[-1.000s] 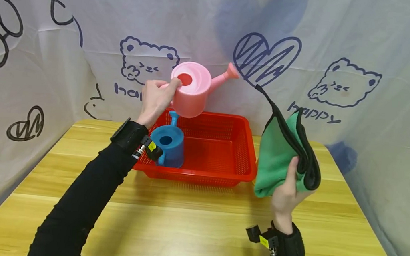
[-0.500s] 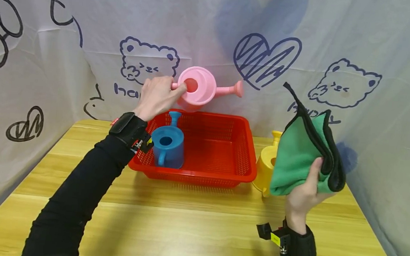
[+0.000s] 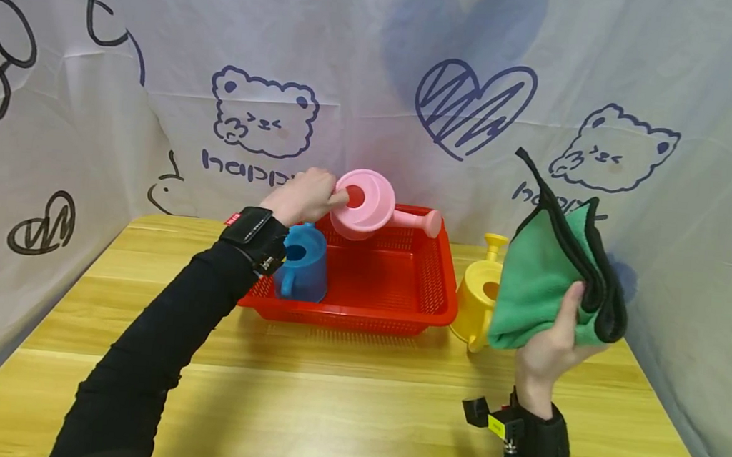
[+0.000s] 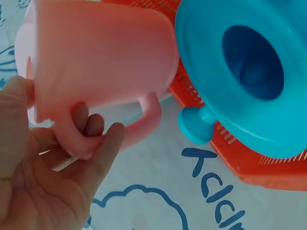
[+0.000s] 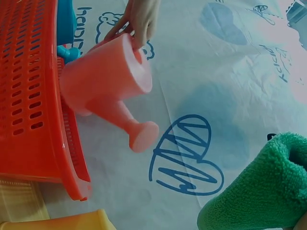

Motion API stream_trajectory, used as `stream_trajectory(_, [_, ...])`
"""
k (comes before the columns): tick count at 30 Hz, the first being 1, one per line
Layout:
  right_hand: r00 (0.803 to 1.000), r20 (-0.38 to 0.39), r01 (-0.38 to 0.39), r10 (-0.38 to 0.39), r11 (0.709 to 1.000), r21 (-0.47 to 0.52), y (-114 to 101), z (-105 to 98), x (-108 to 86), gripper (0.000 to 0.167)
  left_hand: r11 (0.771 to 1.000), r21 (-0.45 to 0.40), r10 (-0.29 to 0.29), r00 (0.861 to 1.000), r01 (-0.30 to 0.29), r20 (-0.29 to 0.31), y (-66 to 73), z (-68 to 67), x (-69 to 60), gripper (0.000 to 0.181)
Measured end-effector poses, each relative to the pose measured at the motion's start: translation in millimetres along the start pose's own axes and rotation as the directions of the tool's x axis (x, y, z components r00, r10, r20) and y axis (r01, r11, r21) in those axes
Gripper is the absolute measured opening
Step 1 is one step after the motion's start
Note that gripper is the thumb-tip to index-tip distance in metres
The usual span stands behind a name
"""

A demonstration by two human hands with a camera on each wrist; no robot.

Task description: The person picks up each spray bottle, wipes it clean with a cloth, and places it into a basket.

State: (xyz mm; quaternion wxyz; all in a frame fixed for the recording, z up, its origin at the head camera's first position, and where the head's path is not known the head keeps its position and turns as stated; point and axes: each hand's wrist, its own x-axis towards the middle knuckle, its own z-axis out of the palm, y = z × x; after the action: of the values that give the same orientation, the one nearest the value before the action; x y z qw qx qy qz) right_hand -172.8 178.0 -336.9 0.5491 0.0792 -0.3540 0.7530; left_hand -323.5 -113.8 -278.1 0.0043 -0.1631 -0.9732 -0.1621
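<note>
My left hand (image 3: 305, 196) grips the handle of a pink watering can (image 3: 374, 204), its fingers curled round the handle in the left wrist view. The can hangs over the back of a red plastic basket (image 3: 359, 321), its spout pointing right. Inside the basket's left end stands a blue watering can (image 3: 306, 281), partly behind my left wrist. At the right, my right hand (image 3: 550, 354) holds a folded green cloth (image 3: 538, 285) with black edging, raised above the table. A yellow watering can (image 3: 472, 305) stands between basket and cloth, its right side partly hidden by the cloth.
The basket stands near the back of a wooden table (image 3: 338, 413). Behind it hangs a white sheet (image 3: 366, 56) with drawn hearts and bears, and it also runs along both sides.
My left hand has lowered the pink watering can toward the basket and slightly right. My right hand has moved right with the green cloth, uncovering the yellow watering can.
</note>
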Motion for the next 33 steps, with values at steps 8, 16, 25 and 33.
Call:
stream_trajectory(8, [1.000, 0.024, -0.002, 0.001, 1.000, 0.021, 1, 0, -1.9, 0.019, 0.989, 0.136, 0.041, 0.993, -0.056, 0.110, 4.4, 13.3, 7.4, 0.023])
stream_trajectory(16, [1.000, 0.026, 0.014, -0.013, 0.999, -0.033, 1, 3, -2.5, 0.014, 0.979, 0.204, -0.043, 0.962, -0.014, 0.270, 9.5, 35.2, 11.6, 0.023])
stream_trajectory(25, [0.999, 0.036, 0.000, 0.000, 1.000, 0.005, -2, 6, -5.7, 0.021, 0.986, 0.168, -0.027, 0.998, 0.016, 0.064, 3.9, 60.6, 11.5, 0.027])
stream_trajectory(33, [0.999, 0.041, 0.002, -0.001, 1.000, -0.022, -1, 5, -4.7, 0.017, 0.974, 0.218, -0.066, 0.997, 0.058, 0.030, 27.7, 70.0, 5.7, 0.050])
